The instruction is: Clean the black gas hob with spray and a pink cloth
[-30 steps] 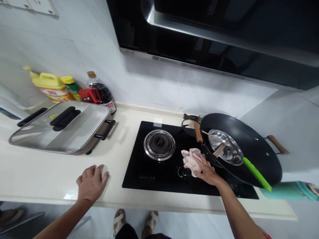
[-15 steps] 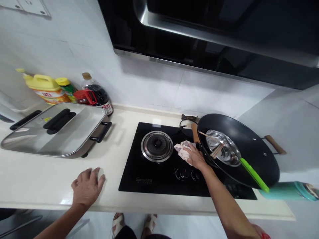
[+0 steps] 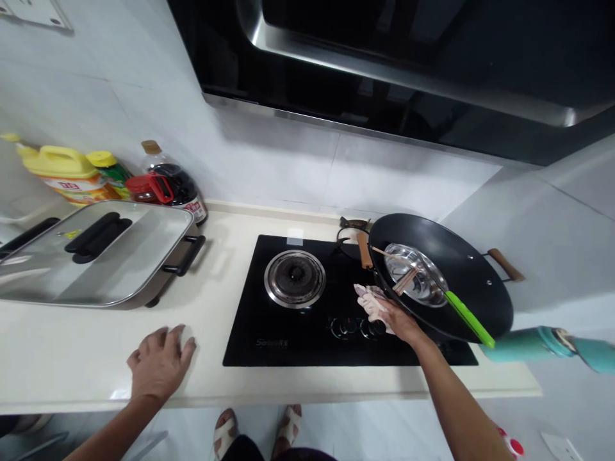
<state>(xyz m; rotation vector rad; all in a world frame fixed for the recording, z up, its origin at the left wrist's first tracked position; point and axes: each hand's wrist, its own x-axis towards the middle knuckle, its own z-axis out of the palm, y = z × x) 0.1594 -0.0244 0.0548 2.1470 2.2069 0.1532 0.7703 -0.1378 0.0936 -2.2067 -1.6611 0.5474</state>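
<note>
My right hand (image 3: 398, 319) is closed over a crumpled pale pink cloth (image 3: 372, 301), pressed to the black glass cooktop (image 3: 298, 339) just beside the wok. To its left is a round metal-ringed burner (image 3: 295, 279), and the control knobs (image 3: 355, 326) lie just below the cloth. A large black wok (image 3: 461, 250) with wooden handles stands over the cooktop's right side, holding a steel bowl (image 3: 396, 253), a green-handled utensil (image 3: 468, 317) and some wooden sticks. On the white countertop, my left hand (image 3: 159, 363) rests palm down with its fingers spread, holding nothing.
A rectangular electric pan (image 3: 139, 243) with a glass lid sits at the left. Behind it stand a yellow jug (image 3: 62, 166), a red-lidded jar (image 3: 144, 187) and a dark sauce bottle (image 3: 177, 182). The black range hood (image 3: 360, 83) hangs above. A teal bottle (image 3: 523, 344) is beyond the wok.
My right hand has slid the cloth to the right across the cooktop, away from the burner and closer under the wok. My left hand stays on the countertop. The whole view has shifted slightly.
</note>
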